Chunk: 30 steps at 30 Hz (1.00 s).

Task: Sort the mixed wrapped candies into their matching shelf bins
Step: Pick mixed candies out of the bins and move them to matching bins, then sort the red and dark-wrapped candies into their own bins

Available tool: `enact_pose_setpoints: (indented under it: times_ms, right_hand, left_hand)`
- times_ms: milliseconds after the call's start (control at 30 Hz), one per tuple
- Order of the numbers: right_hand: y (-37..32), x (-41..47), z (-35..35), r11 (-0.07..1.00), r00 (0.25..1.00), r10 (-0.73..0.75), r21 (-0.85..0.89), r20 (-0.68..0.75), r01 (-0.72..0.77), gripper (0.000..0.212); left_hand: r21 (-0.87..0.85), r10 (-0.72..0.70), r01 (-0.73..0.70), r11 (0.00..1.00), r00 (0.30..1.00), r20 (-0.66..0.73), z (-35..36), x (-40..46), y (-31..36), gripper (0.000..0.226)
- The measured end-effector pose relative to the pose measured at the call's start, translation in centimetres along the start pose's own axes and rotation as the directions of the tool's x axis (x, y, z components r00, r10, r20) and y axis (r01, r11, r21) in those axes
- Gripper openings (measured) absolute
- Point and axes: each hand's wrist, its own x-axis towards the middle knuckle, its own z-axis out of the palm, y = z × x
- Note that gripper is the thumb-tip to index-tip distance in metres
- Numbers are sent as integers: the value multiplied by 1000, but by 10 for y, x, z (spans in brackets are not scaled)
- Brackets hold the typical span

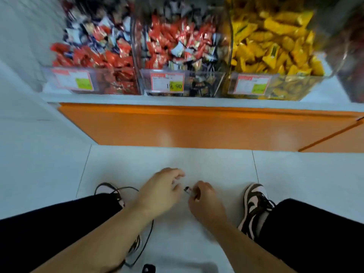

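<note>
From your head camera, your right hand (204, 201) pinches a small dark-wrapped candy (187, 189) low over the floor (216, 170), its fingers curled round it. Your left hand (157, 192) sits just beside it, fingers loosely bent and holding nothing. Far from you, three clear bins stand on a white shelf (137, 99) with an orange front: the left bin (94, 62) holds red and dark candies mixed, the middle bin (177, 56) red ones with dark and silver among them, the right bin (275, 52) yellow ones. Price labels (167, 81) front each bin. Your shoes (254, 205) flank your hands, and a black cable (145, 241) loops on the pale tiled floor at near left.
</note>
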Motion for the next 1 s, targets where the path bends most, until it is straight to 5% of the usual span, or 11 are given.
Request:
enact_pose_setpoints:
  times_ms: [133, 233, 367, 533, 767, 1000]
  right_hand:
    - [-99, 18, -105, 949, 937, -265, 110, -227, 295, 14]
    - [-165, 17, -177, 859, 783, -446, 37, -433, 510, 16]
    - [-245, 41, -243, 812, 638, -534, -127, -555, 570, 13]
    - [-291, 68, -282, 874, 784, -484, -258, -388, 412, 48]
    - [-271, 65, -280, 839, 873, -473, -359, -115, 408, 29]
    - [-267, 112, -279, 844, 859, -497, -300, -128, 444, 26]
  left_hand:
    - [-77, 105, -132, 988, 952, -287, -80, 8, 59, 27]
    - [-115, 174, -260, 959, 855, -488, -143, 2, 100, 22]
    - [-130, 216, -365, 922, 763, -609, -204, -2, 119, 18]
    - [-49, 176, -271, 961, 742, -647, -252, 15, 96, 17]
    - [-1, 76, -105, 994, 729, -680, -299, 69, 68, 19]
    - [220, 170, -33, 975, 750, -640, -335, 168, 49, 57]
